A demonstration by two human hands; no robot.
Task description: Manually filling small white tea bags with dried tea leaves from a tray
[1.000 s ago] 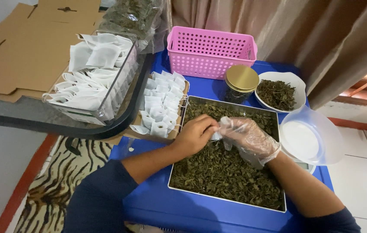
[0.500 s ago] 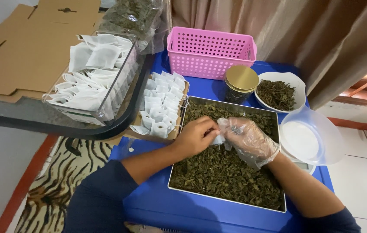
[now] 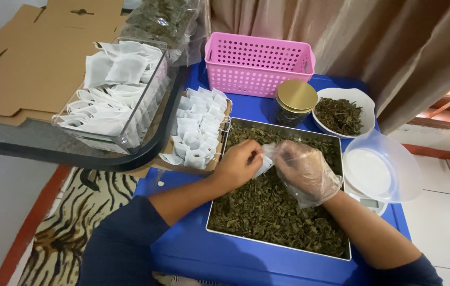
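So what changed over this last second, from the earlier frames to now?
Little. The left hand keeps pinching the small white bag, now tilted lower over the tray of dried leaves. The gloved right hand has turned its fingers down toward the bag's mouth. Basket, jar, bowl and stacks of empty bags stayed put.

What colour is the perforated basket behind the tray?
Pink; the basket shows plainly in the head view, beyond the metal tray.
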